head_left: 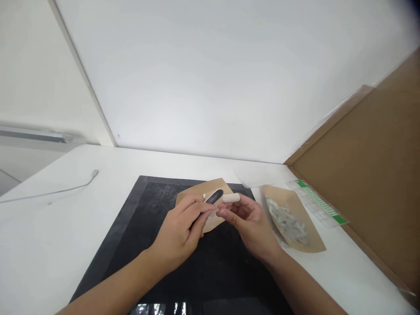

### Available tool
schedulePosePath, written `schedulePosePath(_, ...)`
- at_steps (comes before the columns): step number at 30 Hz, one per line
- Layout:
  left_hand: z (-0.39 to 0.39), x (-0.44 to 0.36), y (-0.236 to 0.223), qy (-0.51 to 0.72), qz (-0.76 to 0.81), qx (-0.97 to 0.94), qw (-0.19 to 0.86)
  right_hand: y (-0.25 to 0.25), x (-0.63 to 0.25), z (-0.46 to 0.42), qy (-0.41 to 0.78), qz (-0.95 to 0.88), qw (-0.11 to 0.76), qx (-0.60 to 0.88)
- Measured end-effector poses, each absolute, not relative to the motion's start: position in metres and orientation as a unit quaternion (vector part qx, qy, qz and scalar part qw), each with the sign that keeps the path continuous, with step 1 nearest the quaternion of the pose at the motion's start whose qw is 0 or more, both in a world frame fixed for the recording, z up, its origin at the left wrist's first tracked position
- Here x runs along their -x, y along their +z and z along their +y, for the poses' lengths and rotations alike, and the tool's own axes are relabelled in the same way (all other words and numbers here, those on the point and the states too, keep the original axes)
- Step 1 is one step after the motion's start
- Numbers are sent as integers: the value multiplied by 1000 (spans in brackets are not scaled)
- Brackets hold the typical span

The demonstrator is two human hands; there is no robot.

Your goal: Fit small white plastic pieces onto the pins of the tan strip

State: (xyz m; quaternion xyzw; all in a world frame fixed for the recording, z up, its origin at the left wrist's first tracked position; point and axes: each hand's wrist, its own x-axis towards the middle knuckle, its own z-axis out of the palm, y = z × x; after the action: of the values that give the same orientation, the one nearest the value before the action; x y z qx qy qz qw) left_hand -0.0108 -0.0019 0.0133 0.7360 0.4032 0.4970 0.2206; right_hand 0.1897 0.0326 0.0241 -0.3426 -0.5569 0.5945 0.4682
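Over the black mat (210,271), my left hand (180,227) is closed, its thumb and fingers pinching a slim white-edged piece with a dark oval face (215,197). Its exact kind is unclear. My right hand (251,223) meets it from the right, with thumb and fingertips drawn together beside the piece. What these fingertips hold, if anything, is hidden. A white sleeve like a finger cot (231,197) covers one right fingertip. Behind and beneath both hands lies a brown paper piece (197,189), partly covered by them.
Right of the mat sits a brown paper pouch (311,238) with several whitish pieces (290,223) in clear plastic. Beyond it are a clear strip with green markings (323,203) and a cardboard wall (370,175). A white cable (75,187) crosses the left tabletop.
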Motion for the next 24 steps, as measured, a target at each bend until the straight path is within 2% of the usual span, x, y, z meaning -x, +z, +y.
schedulePosePath(4,-4,9,10,482,422,-727,248,28,-189,29,527,-572,514,362)
schedulePosePath(10,-6,2,5,507,490,-604,372,19,-186,26,418,-620,550,372)
schedulePosePath(13,-6,1,8,478,482,-635,369,12,-187,27,356,-649,558,376)
schedulePosePath(20,-7,-1,9,499,459,-628,381,14,-190,30,109,-777,484,389)
schedulePosePath(24,-6,-1,19,513,457,-585,431,14,-191,31,31,-794,478,375)
